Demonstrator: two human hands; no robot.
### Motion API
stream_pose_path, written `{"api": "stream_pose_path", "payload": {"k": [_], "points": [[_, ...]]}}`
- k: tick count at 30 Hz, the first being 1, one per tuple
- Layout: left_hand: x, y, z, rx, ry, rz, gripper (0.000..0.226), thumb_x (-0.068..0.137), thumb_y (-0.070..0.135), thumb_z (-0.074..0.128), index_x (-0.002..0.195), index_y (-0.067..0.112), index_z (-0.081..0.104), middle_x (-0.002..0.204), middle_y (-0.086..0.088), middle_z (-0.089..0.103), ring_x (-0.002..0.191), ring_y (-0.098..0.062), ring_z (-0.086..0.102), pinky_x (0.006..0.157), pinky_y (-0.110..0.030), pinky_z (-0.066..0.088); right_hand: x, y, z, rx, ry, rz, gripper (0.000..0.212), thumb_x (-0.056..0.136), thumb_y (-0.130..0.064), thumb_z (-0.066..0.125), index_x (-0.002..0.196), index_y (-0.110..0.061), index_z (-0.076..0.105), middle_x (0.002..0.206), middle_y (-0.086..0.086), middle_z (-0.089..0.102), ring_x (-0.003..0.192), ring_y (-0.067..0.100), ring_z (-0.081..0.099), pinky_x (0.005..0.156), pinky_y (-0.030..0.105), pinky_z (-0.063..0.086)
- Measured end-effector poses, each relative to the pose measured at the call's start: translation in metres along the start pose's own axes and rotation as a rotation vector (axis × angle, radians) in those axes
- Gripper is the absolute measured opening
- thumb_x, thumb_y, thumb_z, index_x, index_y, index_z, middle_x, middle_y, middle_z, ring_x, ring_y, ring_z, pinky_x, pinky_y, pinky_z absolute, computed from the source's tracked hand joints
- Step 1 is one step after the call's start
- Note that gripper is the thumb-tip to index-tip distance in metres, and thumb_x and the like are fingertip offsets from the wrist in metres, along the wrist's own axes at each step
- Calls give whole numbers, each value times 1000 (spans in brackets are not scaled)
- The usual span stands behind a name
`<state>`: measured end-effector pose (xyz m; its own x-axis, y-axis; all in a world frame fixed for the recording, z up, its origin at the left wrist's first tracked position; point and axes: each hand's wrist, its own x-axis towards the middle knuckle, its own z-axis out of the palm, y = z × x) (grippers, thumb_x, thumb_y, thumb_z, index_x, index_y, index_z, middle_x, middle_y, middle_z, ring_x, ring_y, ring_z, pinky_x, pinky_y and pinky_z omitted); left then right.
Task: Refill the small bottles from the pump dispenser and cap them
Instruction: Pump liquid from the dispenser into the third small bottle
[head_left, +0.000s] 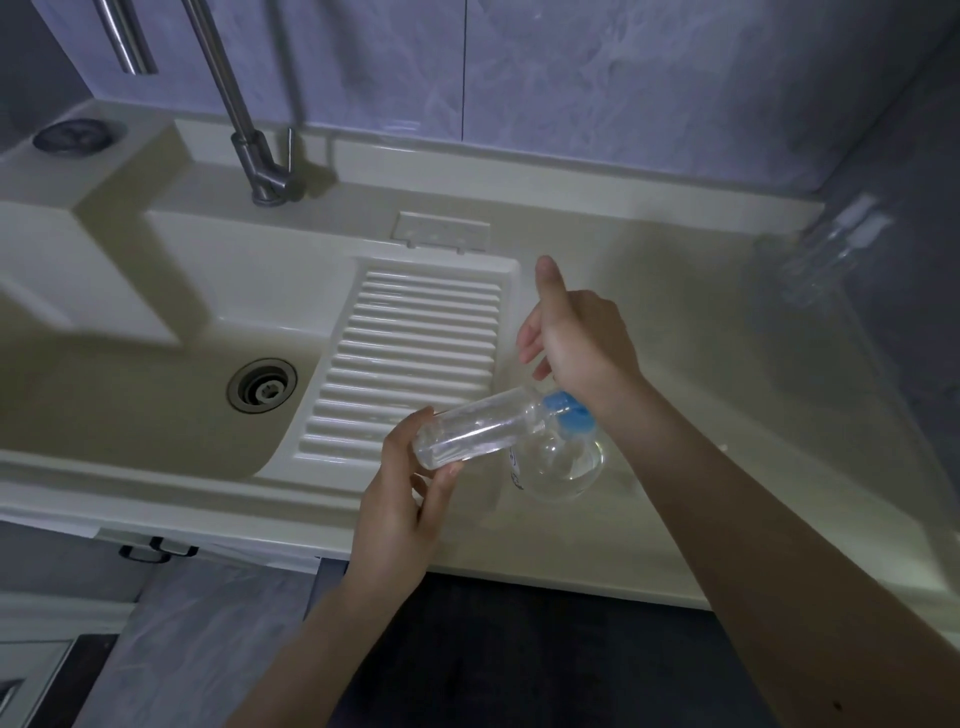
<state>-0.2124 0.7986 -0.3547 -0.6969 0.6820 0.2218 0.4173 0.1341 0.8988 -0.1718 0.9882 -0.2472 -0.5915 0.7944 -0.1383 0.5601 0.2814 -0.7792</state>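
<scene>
Dim light falls over a cream desk (675, 312) with a sunken sink (171, 395), a ribbed washboard slope (415, 358) and a steel tap (260, 156) at the back. Near the front edge stands the clear pump dispenser (563, 462) with its blue pump head (566, 413). The left hand (410, 499) grips a small clear bottle (475, 431) by its base, tilted nearly flat, its open neck brought right up to the blue nozzle. The right hand (582, 338) hangs over the pump, thumb raised and fingers loosely spread, holding nothing; whether its heel is touching the pump head I cannot tell. Some clear liquid seems to lie inside the small bottle, though how full it is is hard to judge. Far off at the right back of the desk stand more small bottles (831, 249), blurred, some with pale caps. Judging from this, filling of this bottle is under way; capping it remains.
</scene>
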Motion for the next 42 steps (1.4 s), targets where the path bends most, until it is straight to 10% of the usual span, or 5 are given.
{"api": "stream_pose_path", "payload": {"k": [9,26,42], "points": [[3,11,-4,-32,9,34,43,86,43,49,121,60,30,100,26,59,78,-11,62,61,-9,43,11,2,-7,397,-22,104,84,98,-59,11,60,-7,65,64,7,72,50,25,61,64,30,44],[1,-3,-3,23,-9,-15,46,81,55,46,124,52,31,86,6,63,75,-13,62,64,-13,45,3,3,3,-107,32,-43,85,96,-58,13,76,5,66,76,14,71,71,30,67,80,41,54],[2,8,-6,-14,-4,-28,43,83,51,48,124,51,34,90,16,65,79,-8,65,61,-15,46,3,-8,-8,119,22,-13,82,100,-52,14,61,-5,68,64,4,71,52,18,63,78,39,55]]}}
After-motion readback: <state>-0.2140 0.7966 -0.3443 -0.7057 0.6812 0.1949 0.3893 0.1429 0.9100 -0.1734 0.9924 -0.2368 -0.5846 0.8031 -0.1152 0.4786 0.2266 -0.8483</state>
